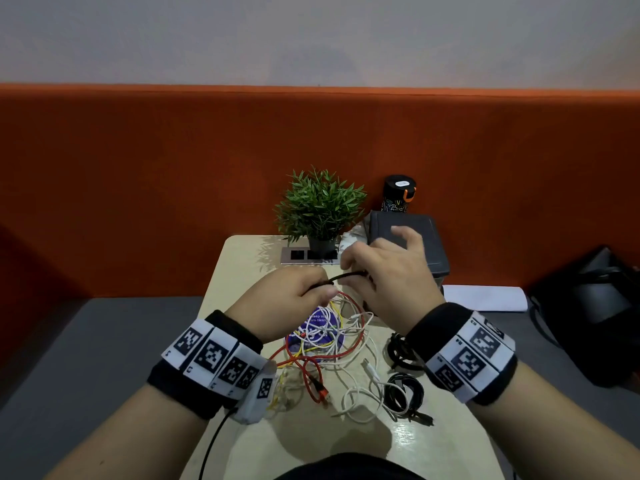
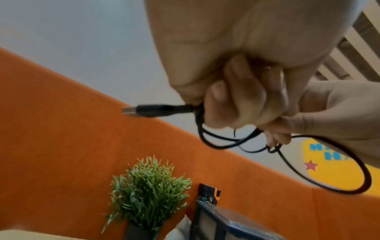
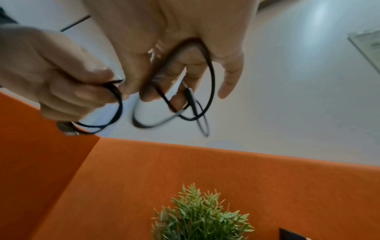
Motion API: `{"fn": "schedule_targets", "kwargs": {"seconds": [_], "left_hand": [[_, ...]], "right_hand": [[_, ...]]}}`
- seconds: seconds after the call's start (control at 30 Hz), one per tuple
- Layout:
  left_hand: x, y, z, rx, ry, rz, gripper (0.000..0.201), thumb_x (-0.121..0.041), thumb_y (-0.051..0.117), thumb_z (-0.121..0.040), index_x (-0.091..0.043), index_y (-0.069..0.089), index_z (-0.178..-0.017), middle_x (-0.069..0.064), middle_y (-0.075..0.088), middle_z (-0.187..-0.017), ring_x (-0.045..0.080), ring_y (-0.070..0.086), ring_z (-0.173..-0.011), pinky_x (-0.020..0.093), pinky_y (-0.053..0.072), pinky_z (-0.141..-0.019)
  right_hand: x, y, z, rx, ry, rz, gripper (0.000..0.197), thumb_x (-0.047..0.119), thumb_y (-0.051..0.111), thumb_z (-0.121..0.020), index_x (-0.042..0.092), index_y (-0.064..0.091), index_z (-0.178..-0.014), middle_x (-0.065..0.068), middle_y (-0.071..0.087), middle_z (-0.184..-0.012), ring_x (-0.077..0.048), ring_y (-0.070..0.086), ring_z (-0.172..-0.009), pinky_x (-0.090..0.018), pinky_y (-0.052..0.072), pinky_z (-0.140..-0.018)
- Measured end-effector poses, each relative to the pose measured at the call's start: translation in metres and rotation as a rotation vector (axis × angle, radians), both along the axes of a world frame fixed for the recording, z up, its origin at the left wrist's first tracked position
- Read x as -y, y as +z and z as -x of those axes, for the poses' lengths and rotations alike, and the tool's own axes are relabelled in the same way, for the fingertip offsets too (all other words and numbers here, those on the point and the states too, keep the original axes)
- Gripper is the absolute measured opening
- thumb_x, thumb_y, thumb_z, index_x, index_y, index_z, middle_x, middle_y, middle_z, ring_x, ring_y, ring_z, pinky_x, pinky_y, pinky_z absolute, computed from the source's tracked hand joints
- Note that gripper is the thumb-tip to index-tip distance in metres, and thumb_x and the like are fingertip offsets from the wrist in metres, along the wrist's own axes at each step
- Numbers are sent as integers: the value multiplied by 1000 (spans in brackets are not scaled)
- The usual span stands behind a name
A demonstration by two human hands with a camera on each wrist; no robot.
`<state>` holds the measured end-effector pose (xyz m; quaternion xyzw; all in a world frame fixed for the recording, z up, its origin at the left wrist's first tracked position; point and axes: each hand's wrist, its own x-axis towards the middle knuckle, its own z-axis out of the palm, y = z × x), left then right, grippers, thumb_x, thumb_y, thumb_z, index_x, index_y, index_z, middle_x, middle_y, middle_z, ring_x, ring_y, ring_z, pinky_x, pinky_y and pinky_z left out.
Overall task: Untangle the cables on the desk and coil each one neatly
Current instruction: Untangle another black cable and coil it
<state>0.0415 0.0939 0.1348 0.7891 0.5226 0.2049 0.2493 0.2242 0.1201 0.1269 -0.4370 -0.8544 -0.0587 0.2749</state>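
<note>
From the head view, a black cable [image 1: 341,277] is held above the bench [image 1: 242,258] between both hands. The left hand [image 1: 287,299] is curled round one end; the right hand [image 1: 391,271] pinches the other stretch with thumb and forefinger, its remaining fingers spread. Beneath them a tangle [image 1: 325,337] of white, red and yellow cables is seen lying on the bench, with two black coils [image 1: 403,393] set near its right edge. A plant [image 1: 320,206] is stood at the far end.

From the left wrist, the left grip is seen pressed round the cable, the USB plug [image 2: 131,111] sticking out past the fingers [image 2: 236,100], and loops hang below.

From the right wrist, a loop [image 3: 205,81] is draped over the spread fingers [image 3: 230,81], blurred.
</note>
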Motion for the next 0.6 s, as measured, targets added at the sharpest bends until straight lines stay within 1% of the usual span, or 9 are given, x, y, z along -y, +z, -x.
{"fn": "schedule_targets", "kwargs": {"seconds": [0.07, 0.17, 0.23, 0.3, 0.33, 0.37, 0.43, 0.5, 0.6], "left_hand": [[3, -1, 3, 178, -9, 77, 27, -31, 52, -94, -23, 54, -68, -6, 46, -55, 8, 39, -51, 27, 34, -53], [9, -2, 6, 773, 6, 287, 26, -29, 47, -86, -16, 54, -65, -8, 35, -46, 7, 27, -40, 17, 23, -41], [10, 1, 8, 1055, 3, 359, 28, -27, 43, -86, -14, 57, -65, -6, 31, -44, 9, 22, -38, 19, 15, -42], [10, 7, 9, 1210, -47, 386, 31, -27, 42, -89, -15, 59, -67, -7, 28, -44, 8, 20, -37, 23, 15, -43], [10, 10, 9, 1274, -75, 399, 31, -27, 42, -92, -15, 59, -69, -8, 28, -45, 8, 21, -36, 24, 16, -43], [10, 12, 8, 1336, -104, 417, 32, -27, 40, -93, -14, 59, -71, -8, 29, -45, 7, 22, -36, 24, 18, -42], [10, 17, 6, 1456, -144, 446, 31, -26, 34, -93, -12, 57, -77, -9, 29, -46, 7, 20, -37, 25, 19, -43], [8, 21, 6, 1517, -143, 411, 27, -25, 32, -94, -10, 52, -83, -7, 28, -48, 8, 19, -38, 24, 21, -43], [5, 24, 6, 1525, -11, 295, 22, -25, 34, -95, -9, 47, -89, -4, 37, -52, 9, 31, -39, 22, 32, -43]], "right_hand": [[-6, -3, -4, 46, -35, 19, 8, 35, 58, -85, 27, 57, -86, 10, 62, -69, -15, 63, -77, -52, 12, -111], [-14, -10, -10, 76, -108, 89, 7, 28, 55, -92, 26, 62, -93, 6, 68, -78, -16, 66, -85, -60, -3, -113], [-16, -16, -12, 49, -118, 203, 13, 20, 48, -97, 24, 60, -99, 8, 67, -83, -14, 64, -91, -53, -7, -116], [-11, -19, -12, -162, -76, 440, 17, 16, 41, -100, 24, 55, -103, 6, 62, -82, -16, 60, -92, -31, 22, -114], [-6, -20, -8, -264, -47, 555, 17, 16, 38, -101, 26, 51, -103, 2, 60, -82, -19, 60, -87, -21, 40, -94], [-1, -24, -4, -313, -18, 606, 15, 19, 37, -101, 29, 48, -105, 0, 60, -85, -20, 60, -82, -21, 46, -75], [9, -31, 6, -339, 30, 586, 19, 37, 35, -100, 32, 42, -118, -1, 65, -99, -22, 63, -84, -31, 49, -70], [18, -41, 12, -367, 85, 541, 37, 56, 28, -95, 39, 33, -127, 7, 65, -97, -17, 62, -84, -32, 49, -71], [27, -48, 17, -359, 109, 529, 33, 41, 32, -98, 45, 37, -131, 10, 66, -98, -14, 62, -89, -30, 48, -72]]}}
